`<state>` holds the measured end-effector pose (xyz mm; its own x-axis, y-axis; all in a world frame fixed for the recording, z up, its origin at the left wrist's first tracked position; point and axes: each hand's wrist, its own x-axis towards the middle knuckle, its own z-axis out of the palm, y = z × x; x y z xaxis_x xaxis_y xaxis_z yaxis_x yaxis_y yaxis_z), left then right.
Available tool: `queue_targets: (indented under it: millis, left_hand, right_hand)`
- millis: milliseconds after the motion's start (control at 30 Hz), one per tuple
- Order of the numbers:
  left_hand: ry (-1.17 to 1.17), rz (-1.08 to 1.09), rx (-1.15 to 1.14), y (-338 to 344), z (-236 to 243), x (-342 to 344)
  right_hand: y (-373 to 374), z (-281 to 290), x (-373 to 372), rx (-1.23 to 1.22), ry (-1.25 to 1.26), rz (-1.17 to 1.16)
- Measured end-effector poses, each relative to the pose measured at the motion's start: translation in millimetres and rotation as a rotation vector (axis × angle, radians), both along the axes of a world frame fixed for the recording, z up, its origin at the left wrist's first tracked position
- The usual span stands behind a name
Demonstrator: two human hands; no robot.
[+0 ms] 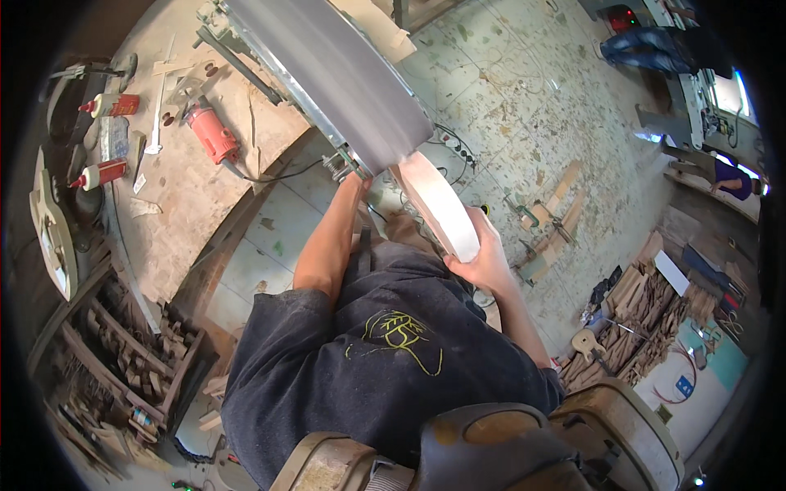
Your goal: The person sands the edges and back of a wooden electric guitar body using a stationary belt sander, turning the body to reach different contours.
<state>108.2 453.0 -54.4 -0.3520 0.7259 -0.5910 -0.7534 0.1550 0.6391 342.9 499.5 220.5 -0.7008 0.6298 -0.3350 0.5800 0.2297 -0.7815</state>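
Observation:
A curved, pale wooden piece (443, 204) slants away from my body, and its far end meets the wide grey belt of a belt sander (348, 78). My right hand (483, 260) grips the near end, thumb on one side and fingers round the other. My left hand (358, 186) reaches up beside the sander's near end, close to a metal adjusting spring and bolt (337, 166). The sander hides the left fingers, so whether they also touch the wood does not show.
On the workbench (184, 245) at left lie a red corded power tool (211, 135), two glue bottles (113, 105) and a caliper (155, 131). Wood offcuts (647, 307) are piled at right. Clamped boards (547, 225) lie on the floor. Two people (729, 176) stand far right.

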Motion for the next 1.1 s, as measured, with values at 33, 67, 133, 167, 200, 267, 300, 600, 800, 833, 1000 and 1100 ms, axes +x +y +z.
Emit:
queue_targets:
  millis: [33,67,133,167,200,267,300,600,800,833,1000,1100]
  left_hand:
    - [-0.012,-0.008,-0.007,2.0,-3.4,1.0]
    - [-0.025,-0.017,-0.015,3.7,-7.2,2.0]
    - [-0.038,-0.037,-0.028,6.1,-14.9,1.9]
    - [-0.045,-0.048,-0.032,7.5,-17.3,1.7]
    - [-0.054,-0.056,-0.035,8.2,-19.5,1.7]
    - [-0.067,-0.075,-0.047,9.0,-23.1,3.1]
    - [-0.079,-0.076,-0.046,10.0,-24.7,4.6]
    - [-0.105,-0.134,-0.062,13.3,-31.9,5.1]
    - [-0.097,-0.15,-0.062,16.3,-24.3,3.4]
    - [-0.094,-0.149,-0.06,15.3,-22.5,2.6]
    - [-0.074,-0.131,-0.016,13.3,-9.1,-4.0]
    - [-0.034,-0.106,0.095,8.8,2.5,-7.4]
  right_hand:
    - [1.7,-3.8,-2.8,-0.019,-0.004,0.01]
    - [4.0,-7.1,-6.2,-0.019,-0.009,0.011]
    - [8.2,-12.6,-12.7,-0.049,-0.031,0.034]
    - [10.2,-14.8,-16.3,-0.048,-0.036,0.033]
    - [12.1,-16.7,-19.7,-0.045,-0.065,0.038]
    - [14.1,-21.5,-26.7,-0.041,-0.097,0.043]
    - [14.1,-24.6,-30.2,-0.008,-0.099,0.049]
    - [12.0,-33.6,-41.1,0.019,-0.168,0.038]
    - [2.0,-3.5,-13.7,0.036,-0.09,0.008]
    - [1.3,1.2,-9.8,0.05,-0.075,0.016]
    - [-0.1,29.9,7.0,0.016,-0.037,0.05]
    - [-3.8,40.3,15.4,0.058,0.035,0.041]
